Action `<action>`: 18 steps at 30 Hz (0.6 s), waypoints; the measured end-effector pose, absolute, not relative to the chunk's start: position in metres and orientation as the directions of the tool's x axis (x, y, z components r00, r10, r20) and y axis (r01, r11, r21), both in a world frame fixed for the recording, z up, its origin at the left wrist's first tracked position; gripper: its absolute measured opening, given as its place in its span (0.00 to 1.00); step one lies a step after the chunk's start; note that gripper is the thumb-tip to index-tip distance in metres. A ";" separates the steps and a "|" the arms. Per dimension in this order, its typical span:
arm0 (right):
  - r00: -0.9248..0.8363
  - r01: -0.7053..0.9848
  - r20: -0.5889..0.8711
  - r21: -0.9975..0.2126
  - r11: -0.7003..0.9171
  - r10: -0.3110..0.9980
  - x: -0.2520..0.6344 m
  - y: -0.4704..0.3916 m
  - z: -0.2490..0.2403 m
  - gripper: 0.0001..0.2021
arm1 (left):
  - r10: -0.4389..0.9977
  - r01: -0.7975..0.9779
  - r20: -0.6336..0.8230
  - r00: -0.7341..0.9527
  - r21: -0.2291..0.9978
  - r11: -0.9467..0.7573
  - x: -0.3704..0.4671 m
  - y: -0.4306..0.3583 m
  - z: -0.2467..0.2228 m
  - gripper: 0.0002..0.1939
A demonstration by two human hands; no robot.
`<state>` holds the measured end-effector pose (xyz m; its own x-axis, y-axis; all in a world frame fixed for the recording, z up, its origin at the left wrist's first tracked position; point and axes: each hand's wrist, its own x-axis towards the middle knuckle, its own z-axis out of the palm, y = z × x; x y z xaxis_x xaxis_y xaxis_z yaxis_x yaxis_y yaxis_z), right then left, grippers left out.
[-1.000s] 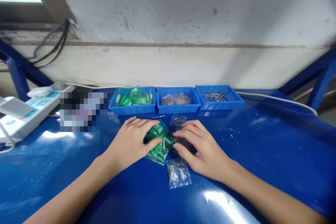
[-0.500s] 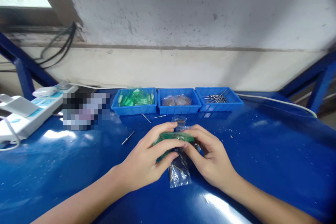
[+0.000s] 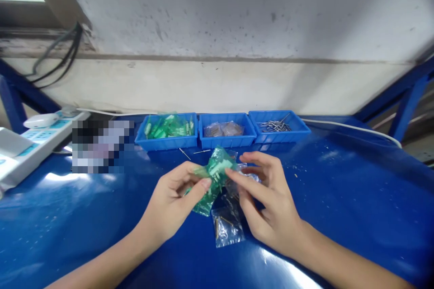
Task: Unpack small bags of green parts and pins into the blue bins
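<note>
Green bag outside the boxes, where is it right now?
Head view, center: the green bag is in the left hand, left of the right hand, behind the clear bag nearest you.

In mid-frame I have translucent green plastic (image 3: 219, 165); below it, a clear bag (image 3: 233, 236) with brass-coloured pieces (image 3: 217, 229). My table (image 3: 342, 203) is deep blue, the bins (image 3: 228, 142) brighter blue, the upper wall (image 3: 217, 4) dark-speckled grey.
</note>
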<state>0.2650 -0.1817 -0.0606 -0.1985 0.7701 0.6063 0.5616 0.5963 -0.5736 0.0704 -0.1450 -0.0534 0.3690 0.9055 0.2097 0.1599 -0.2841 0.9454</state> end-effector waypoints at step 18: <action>-0.350 0.536 0.486 -0.598 0.597 0.801 0.270 -0.185 -0.062 0.24 | 0.819 0.219 0.037 0.573 0.956 -0.196 0.066 -0.146 -0.049 0.19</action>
<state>0.2703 -0.1848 -0.0619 -0.3498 0.8008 0.4861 0.5356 0.5967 -0.5976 0.0661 -0.1459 -0.0493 0.5726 0.8190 0.0366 0.2192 -0.1959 0.9558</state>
